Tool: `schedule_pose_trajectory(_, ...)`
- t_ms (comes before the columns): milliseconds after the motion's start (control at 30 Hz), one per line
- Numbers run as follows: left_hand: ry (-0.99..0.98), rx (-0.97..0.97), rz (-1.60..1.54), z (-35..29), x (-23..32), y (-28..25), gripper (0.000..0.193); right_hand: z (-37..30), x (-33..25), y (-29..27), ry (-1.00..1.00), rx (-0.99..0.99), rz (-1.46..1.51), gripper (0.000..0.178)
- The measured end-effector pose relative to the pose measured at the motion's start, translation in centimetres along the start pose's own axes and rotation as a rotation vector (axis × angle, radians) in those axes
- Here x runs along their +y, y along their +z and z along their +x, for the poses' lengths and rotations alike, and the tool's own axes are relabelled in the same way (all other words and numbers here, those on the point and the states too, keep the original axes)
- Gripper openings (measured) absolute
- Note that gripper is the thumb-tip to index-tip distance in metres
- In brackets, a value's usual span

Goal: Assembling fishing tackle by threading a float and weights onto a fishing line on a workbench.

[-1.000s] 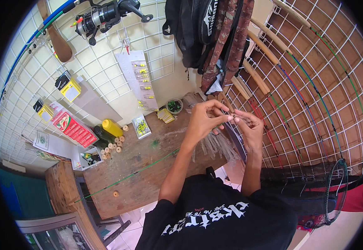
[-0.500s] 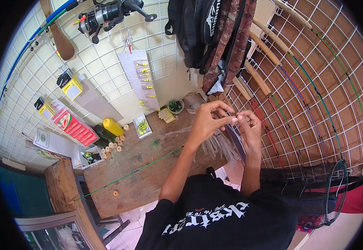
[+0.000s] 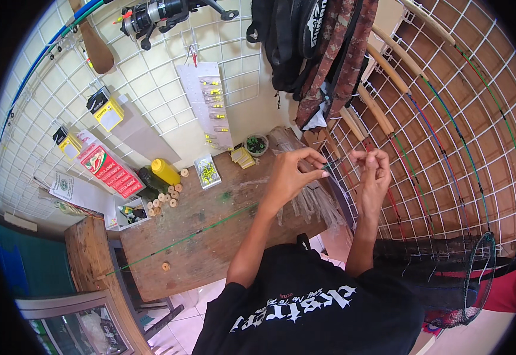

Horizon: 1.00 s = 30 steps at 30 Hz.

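A thin green fishing rod (image 3: 181, 241) slants over the wooden table from the lower left, its far part passing behind my left forearm. My left hand (image 3: 293, 178) is raised over the table's right side, closed in a pinch. A thin dark-green tip shows at its fingertips, in line with the rod. To the right, my right hand (image 3: 373, 176) is also up with thumb and fingers pinched together. Whatever it holds, perhaps a fine thread, is too small to see. A gap separates the two hands.
On the wooden table (image 3: 193, 269) are wooden rings (image 3: 166, 267), a yellow bottle (image 3: 165, 171), a white tray of small yellow-green pieces (image 3: 208, 171), and clear plastic bags (image 3: 307, 204). Fishing rods (image 3: 441, 136) hang on the right grid; a net (image 3: 477, 278) hangs below.
My hands have come apart: the right has moved right, away from the left, which stays pinched. The whole view has shifted slightly.
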<state>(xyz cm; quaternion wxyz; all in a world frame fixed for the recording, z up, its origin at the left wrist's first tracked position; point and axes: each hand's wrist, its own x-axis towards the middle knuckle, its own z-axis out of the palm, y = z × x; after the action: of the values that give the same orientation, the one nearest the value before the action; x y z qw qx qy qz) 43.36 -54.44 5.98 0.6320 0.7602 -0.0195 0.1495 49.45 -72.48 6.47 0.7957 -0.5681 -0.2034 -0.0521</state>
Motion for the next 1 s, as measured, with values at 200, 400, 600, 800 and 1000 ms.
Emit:
schedule_pose_trajectory(200,-0.052,0.06,0.05,-0.7,-1.1,-0.7,0.026,-0.5,-0.7,0.5,-0.119,-0.033,0.038,0.016)
schedule_pose_trajectory(400,-0.127,0.147,0.101,-2.9,-3.0,-2.1,0.027,-2.0,0.0,2.8,-0.108,-0.153,0.041,0.011)
schedule_pose_trajectory(600,-0.021,0.179,0.152,-4.2,-4.4,-1.5,0.024,-3.8,1.2,3.3,-0.111,-0.297,-0.485,0.008)
schedule_pose_trajectory(800,0.007,0.29,0.188,-5.9,-5.6,-2.1,0.021,-3.5,2.6,4.5,-0.389,-0.73,-1.28,0.024)
schedule_pose_trajectory(1000,-0.03,0.288,0.182,-7.8,-6.1,-3.0,0.02,-2.7,5.5,3.6,-0.263,-0.74,-1.17,0.014)
